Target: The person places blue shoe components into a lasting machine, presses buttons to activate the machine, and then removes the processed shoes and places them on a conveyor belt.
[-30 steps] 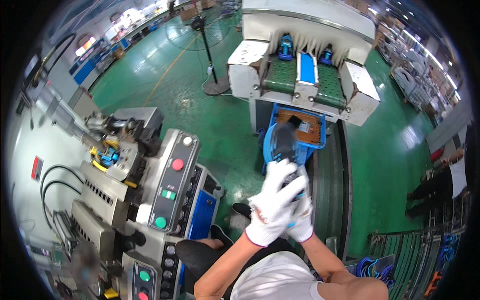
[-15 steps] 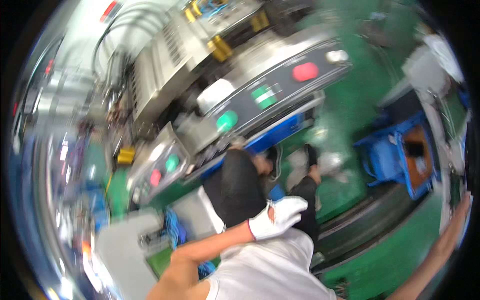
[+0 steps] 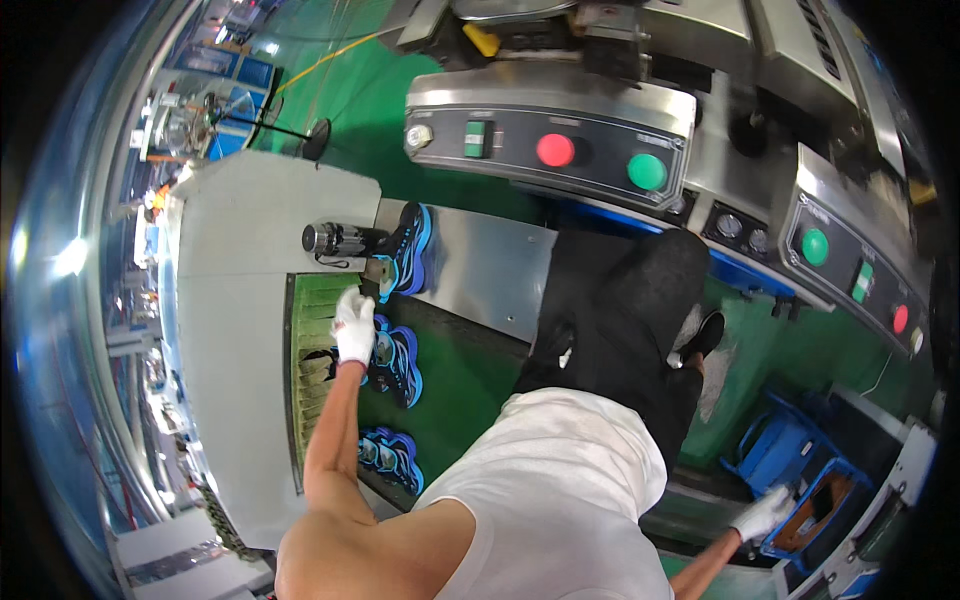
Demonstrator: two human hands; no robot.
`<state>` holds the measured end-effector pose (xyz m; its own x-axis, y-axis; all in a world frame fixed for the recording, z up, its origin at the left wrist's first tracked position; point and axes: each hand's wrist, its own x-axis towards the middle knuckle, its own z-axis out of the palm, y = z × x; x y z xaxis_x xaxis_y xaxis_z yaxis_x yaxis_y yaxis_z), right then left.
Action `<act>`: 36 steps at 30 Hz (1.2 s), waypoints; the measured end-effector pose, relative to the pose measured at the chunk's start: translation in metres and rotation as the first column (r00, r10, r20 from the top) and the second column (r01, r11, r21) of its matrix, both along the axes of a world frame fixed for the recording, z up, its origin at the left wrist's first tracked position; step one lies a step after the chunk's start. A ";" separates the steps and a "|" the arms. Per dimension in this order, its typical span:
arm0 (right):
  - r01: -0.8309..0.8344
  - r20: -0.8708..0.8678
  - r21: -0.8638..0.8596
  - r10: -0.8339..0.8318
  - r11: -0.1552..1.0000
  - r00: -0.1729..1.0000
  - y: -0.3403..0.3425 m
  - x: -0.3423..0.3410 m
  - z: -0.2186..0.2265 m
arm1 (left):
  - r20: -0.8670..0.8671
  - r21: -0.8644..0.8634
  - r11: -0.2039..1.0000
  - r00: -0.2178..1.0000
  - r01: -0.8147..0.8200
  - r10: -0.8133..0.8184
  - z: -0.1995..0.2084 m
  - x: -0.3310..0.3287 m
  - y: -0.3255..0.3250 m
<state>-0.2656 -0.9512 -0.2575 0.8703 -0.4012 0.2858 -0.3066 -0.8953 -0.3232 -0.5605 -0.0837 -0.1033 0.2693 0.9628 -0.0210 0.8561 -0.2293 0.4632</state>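
Blue-and-black footwear [image 3: 403, 366] sits just beside the left hand [image 3: 353, 327], whose fingers curl, their grip unclear.
A green belt [image 3: 460, 370] beneath it apparently gives flat support; well apart from those fingers, the right hand [image 3: 766, 515], grip also unclear, is at a blue-rimmed tray [image 3: 806, 524].

It's bright in here, with white glare burning at the far left and a soft sheen on the metal plate [image 3: 485, 262]. The black trousers [image 3: 612, 300] swallow detail; the middle is fairly crisp, while straight edges bow toward dark, rounded corners.
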 end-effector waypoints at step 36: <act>-0.405 0.315 0.911 -0.505 -0.076 0.804 0.256 0.007 0.261 | 0.899 -0.061 -0.155 -0.013 0.986 -0.438 0.113 0.360 -0.340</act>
